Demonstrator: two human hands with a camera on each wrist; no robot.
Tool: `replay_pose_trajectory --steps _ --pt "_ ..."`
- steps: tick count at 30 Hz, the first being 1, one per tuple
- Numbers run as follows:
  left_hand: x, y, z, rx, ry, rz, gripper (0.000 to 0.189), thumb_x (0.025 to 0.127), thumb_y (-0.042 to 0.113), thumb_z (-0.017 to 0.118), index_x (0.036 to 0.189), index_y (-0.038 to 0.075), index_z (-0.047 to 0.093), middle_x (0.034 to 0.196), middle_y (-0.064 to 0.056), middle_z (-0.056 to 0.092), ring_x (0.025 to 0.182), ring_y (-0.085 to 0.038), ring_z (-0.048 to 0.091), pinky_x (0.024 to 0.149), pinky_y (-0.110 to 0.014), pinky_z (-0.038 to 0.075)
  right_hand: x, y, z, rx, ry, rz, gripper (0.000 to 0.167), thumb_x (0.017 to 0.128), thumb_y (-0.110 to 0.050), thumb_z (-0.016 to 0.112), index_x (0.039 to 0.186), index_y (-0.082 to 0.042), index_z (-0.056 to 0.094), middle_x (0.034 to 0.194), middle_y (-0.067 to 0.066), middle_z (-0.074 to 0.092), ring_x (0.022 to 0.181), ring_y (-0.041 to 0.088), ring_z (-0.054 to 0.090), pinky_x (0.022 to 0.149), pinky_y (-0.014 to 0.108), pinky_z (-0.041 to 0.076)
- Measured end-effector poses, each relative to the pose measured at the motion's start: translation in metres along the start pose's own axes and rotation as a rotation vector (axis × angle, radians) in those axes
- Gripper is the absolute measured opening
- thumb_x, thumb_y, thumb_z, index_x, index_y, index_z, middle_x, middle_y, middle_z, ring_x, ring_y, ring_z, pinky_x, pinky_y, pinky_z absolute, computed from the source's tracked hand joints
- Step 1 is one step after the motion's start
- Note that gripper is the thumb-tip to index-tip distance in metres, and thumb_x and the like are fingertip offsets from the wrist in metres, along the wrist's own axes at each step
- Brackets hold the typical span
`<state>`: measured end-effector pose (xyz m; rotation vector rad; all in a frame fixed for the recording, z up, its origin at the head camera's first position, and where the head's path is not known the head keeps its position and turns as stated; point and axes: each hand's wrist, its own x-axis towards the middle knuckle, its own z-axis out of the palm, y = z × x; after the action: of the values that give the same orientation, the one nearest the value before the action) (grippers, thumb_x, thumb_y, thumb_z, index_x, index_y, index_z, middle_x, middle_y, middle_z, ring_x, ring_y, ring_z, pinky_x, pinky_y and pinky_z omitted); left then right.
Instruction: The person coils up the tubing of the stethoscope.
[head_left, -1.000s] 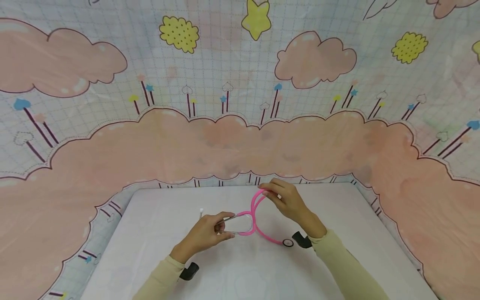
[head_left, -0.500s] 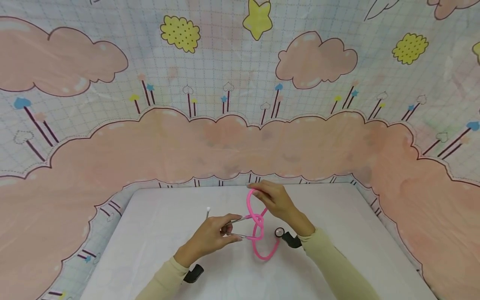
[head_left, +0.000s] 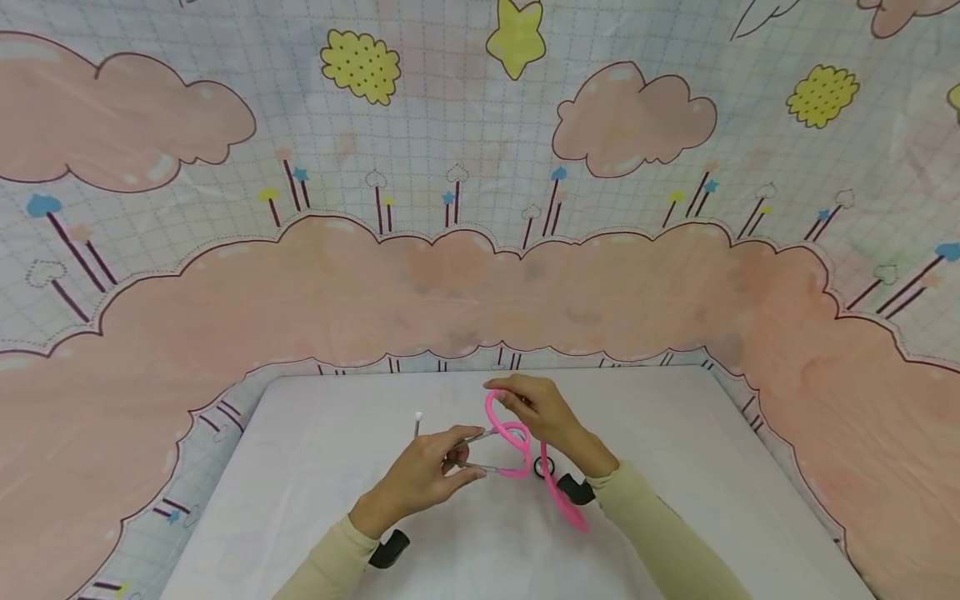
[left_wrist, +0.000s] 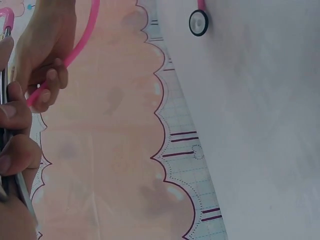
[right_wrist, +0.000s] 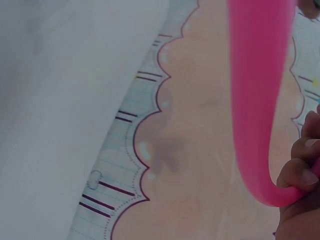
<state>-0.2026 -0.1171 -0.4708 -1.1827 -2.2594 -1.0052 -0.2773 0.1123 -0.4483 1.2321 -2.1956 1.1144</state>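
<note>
Above the white table I hold a stethoscope with pink tubing (head_left: pixel 527 462) between my two hands. My left hand (head_left: pixel 416 475) grips its metal ear tubes (head_left: pixel 480 467), and one white eartip (head_left: pixel 418 415) sticks up behind that hand. With my right hand (head_left: pixel 543 411) I pinch the pink tube, which bends in a loop toward the left hand. In the right wrist view the tube (right_wrist: pixel 260 100) hangs large and close, passing into the curled fingers (right_wrist: pixel 300 172). The round chest piece (left_wrist: pixel 198 22) dangles from the tube, below the right hand in the head view.
The white tabletop (head_left: pixel 300 417) spreads beneath both hands. A cloth printed with clouds and stars (head_left: pixel 450 292) rises behind it. Black wrist cameras (head_left: pixel 388 550) are worn under each forearm.
My right hand has moved left and slightly down, toward the left hand, bending the tube into a loop. The chest piece has swung left, while my left hand has shifted slightly right.
</note>
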Motion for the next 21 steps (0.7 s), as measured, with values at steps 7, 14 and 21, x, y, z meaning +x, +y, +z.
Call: replay_pose_trajectory --steps 7,14,21 --pt "0.002 0.001 -0.002 0.068 0.058 0.017 0.047 0.08 0.024 0.081 0.117 0.003 0.061 0.07 0.004 0.058 0.059 0.0 0.046 0.057 -0.006 0.037 -0.008 0.0 0.009 0.042 -0.071 0.074 0.026 0.101 -0.022 0.056 0.115 -0.007 0.071 0.072 0.001 0.061 0.062 0.0 0.042 0.056 0.016 0.037" --pt "0.002 -0.001 -0.005 0.085 0.087 0.017 0.049 0.078 0.02 0.083 0.118 0.004 0.061 0.072 0.006 0.058 0.058 -0.002 0.048 0.057 -0.006 0.037 -0.013 -0.001 0.013 0.014 -0.083 0.13 0.021 0.097 -0.014 0.061 0.113 -0.009 0.072 0.088 0.0 0.072 0.069 0.003 0.051 0.062 0.018 0.044" --pt "0.002 -0.002 -0.005 0.069 0.112 0.024 0.047 0.082 0.026 0.08 0.119 0.004 0.061 0.072 0.005 0.057 0.059 0.0 0.044 0.056 -0.006 0.037 -0.016 -0.002 0.014 0.024 -0.094 0.156 0.02 0.096 -0.01 0.062 0.113 -0.009 0.073 0.102 0.005 0.075 0.084 0.018 0.068 0.073 0.025 0.054"
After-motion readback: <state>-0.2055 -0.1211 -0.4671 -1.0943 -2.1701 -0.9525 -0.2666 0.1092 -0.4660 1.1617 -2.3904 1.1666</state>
